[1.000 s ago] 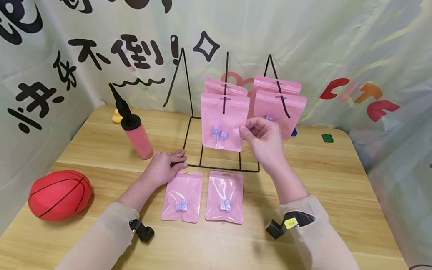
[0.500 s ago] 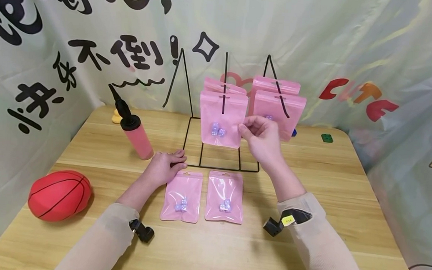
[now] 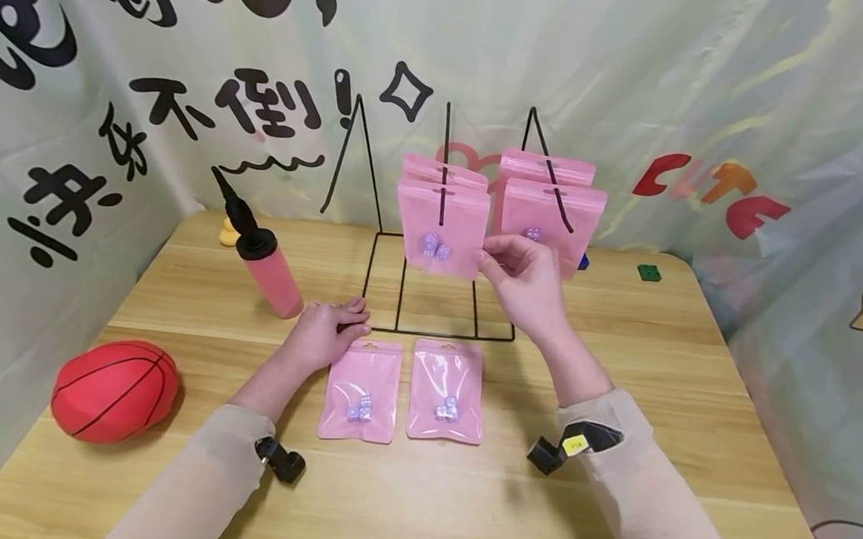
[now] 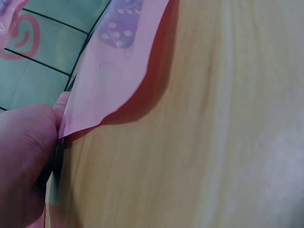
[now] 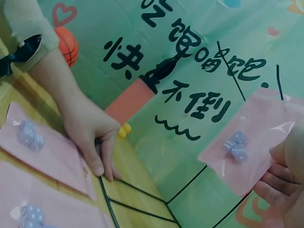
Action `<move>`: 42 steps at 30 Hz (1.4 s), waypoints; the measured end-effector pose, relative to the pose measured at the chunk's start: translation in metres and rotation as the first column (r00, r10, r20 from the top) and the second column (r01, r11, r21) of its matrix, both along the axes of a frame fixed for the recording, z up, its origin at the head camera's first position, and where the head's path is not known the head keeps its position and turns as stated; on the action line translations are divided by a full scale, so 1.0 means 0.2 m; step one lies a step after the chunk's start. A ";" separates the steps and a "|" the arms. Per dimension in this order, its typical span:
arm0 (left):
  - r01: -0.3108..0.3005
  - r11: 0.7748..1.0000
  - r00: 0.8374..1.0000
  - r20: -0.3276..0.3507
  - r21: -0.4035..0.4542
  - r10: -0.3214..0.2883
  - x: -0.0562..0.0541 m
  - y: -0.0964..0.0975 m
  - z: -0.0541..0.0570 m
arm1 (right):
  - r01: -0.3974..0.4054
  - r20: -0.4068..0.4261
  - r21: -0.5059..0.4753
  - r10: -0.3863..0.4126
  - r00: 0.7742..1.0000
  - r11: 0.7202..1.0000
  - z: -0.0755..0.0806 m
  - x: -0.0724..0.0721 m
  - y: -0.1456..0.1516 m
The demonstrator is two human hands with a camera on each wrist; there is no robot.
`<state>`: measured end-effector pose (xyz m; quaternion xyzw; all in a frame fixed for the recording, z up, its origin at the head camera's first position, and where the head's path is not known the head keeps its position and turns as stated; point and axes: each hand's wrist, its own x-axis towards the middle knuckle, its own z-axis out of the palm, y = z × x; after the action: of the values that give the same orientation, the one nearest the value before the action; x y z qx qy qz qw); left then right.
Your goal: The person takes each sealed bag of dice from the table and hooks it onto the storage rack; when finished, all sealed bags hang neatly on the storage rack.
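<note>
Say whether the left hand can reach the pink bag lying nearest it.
Probably yes: the left hand rests on a front corner of the rack, just beside that pink bag, and no other object lies over it. The hand would likely have to leave the rack first.

Glossy plastic pouches; matt metal rack; wood-grain tabletop; cloth backdrop.

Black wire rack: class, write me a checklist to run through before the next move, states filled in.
Left hand on the front left corner of the black wire rack: ok.
Right hand has a grip on the front middle bag: ok.
That bag on the middle hook: ok.
Its seal closed: cannot tell.
Left hook free: ok.
Left flat bag and right flat bag hung: not ok.
</note>
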<state>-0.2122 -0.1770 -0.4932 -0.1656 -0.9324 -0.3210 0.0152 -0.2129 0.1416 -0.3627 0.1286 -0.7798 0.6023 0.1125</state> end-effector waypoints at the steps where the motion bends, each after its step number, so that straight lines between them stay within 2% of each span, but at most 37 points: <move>1: 0.001 1.000 1.000 0.001 0.000 -0.001 0.00 0.00 0.00 | 0.000 -0.005 0.021 0.000 1.000 1.000 -0.01 0.00 0.00; 6: -0.002 1.000 1.000 0.012 0.006 0.002 0.00 0.00 0.01 | -0.005 -0.022 0.132 0.008 1.000 0.991 -0.03 0.02 0.03; 10: -0.003 1.000 1.000 0.013 0.005 0.003 0.00 0.00 0.01 | -0.012 -0.046 0.228 0.023 0.999 0.974 -0.07 0.03 0.07; 16: 0.002 1.000 1.000 -0.003 0.002 -0.002 -0.01 0.00 0.00 | -0.078 -0.001 0.263 0.081 0.997 0.962 -0.18 0.06 0.17; 19: -0.003 1.000 1.000 -0.004 0.005 0.003 -0.01 0.00 0.00 | -0.105 0.028 0.308 0.101 0.995 0.946 -0.25 0.07 0.23; 23: -0.006 1.000 1.000 0.003 0.006 0.006 -0.01 0.00 0.00 | -0.120 0.018 0.444 0.125 0.992 0.888 -0.34 0.08 0.30; 30: -0.006 1.000 1.000 0.015 -0.001 0.006 -0.01 0.00 -0.01 | -0.140 -0.020 0.670 0.206 0.978 0.729 -0.48 0.08 0.37; 33: -0.005 1.000 1.000 0.021 0.000 0.005 -0.01 0.00 0.00 | -0.136 -0.038 0.725 0.235 0.971 0.675 -0.52 0.07 0.39; 36: -0.002 1.000 1.000 0.020 -0.002 0.003 -0.01 0.00 0.00 | -0.117 -0.056 0.757 0.242 0.969 0.643 -0.54 0.08 0.40; 39: 0.003 1.000 1.000 0.014 -0.009 -0.003 -0.01 0.00 0.00 | -0.096 -0.066 0.769 0.227 0.972 0.632 -0.55 0.08 0.40; 42: 0.001 1.000 1.000 0.011 -0.009 0.000 -0.01 0.00 0.00 | -0.078 -0.080 0.770 0.217 0.973 0.633 -0.58 0.07 0.40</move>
<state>-0.2132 -0.1773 -0.4936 -0.1641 -0.9339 -0.3176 0.0092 -0.1981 0.2209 -0.4778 0.2769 -0.9350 0.2128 0.0622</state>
